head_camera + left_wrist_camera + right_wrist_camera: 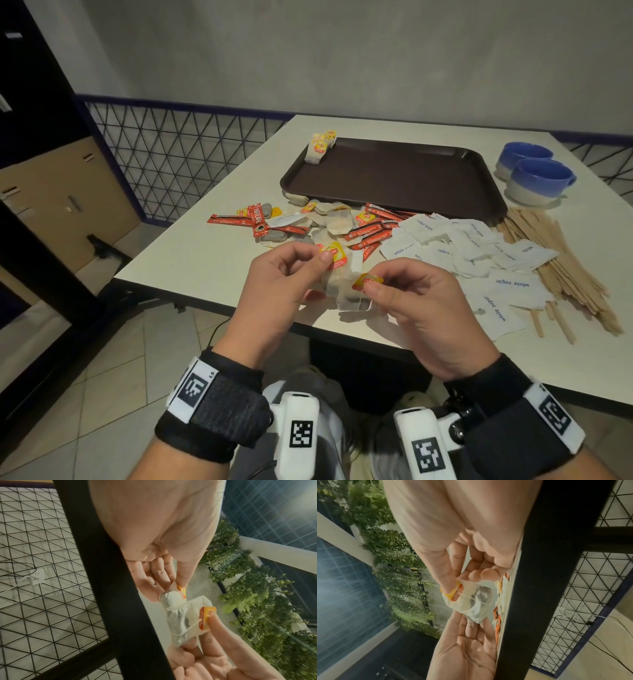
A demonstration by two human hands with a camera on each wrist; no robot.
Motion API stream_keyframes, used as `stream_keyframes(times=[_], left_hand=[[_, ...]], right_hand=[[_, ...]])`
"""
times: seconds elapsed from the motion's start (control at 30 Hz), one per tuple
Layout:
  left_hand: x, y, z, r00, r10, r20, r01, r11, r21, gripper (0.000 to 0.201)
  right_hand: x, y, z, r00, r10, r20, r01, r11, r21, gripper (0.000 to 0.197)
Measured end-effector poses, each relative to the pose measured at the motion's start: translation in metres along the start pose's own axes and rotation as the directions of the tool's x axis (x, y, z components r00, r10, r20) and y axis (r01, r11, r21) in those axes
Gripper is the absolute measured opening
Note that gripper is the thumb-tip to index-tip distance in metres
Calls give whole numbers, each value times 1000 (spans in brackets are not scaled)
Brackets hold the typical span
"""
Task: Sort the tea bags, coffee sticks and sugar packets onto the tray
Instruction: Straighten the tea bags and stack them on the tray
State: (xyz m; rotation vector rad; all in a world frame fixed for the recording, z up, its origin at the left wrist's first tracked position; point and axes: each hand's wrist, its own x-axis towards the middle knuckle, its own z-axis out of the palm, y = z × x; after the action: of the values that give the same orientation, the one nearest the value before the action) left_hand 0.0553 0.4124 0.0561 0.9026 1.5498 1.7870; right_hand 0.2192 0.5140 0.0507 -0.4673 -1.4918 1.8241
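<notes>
Over the table's near edge, my left hand pinches the yellow tag of a tea bag, and my right hand pinches the yellow tag of a second tea bag. The two paper bags hang together between the hands. In the left wrist view thumb and fingers hold one tag above the bag. In the right wrist view the thumb presses the other tag. The brown tray holds a few tea bags in its far left corner.
A mixed pile of red coffee sticks and tea bags lies before the tray. White sugar packets spread to the right, beside wooden stirrers. Two blue cups stand right of the tray.
</notes>
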Motion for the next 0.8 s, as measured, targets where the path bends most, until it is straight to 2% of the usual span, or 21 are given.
stream_keyframes(times=[0.27, 0.5, 0.67, 0.8], left_hand=[[0, -1, -1, 1000, 8, -6, -7, 1000, 11, 6], [0, -2, -1, 999, 19, 48, -23, 996, 84, 9], [-1, -1, 1, 995, 24, 92, -30, 997, 75, 12], [-2, 0, 2, 995, 38, 88, -44, 997, 65, 17]], right_hand=[[0, 1, -1, 1000, 18, 7, -18, 999, -36, 6], [-3, -3, 5, 1000, 1, 14, 0, 996, -87, 26], [-2, -1, 3, 997, 35, -65, -39, 998, -50, 41], [-2, -1, 4, 996, 18, -89, -24, 997, -66, 41]])
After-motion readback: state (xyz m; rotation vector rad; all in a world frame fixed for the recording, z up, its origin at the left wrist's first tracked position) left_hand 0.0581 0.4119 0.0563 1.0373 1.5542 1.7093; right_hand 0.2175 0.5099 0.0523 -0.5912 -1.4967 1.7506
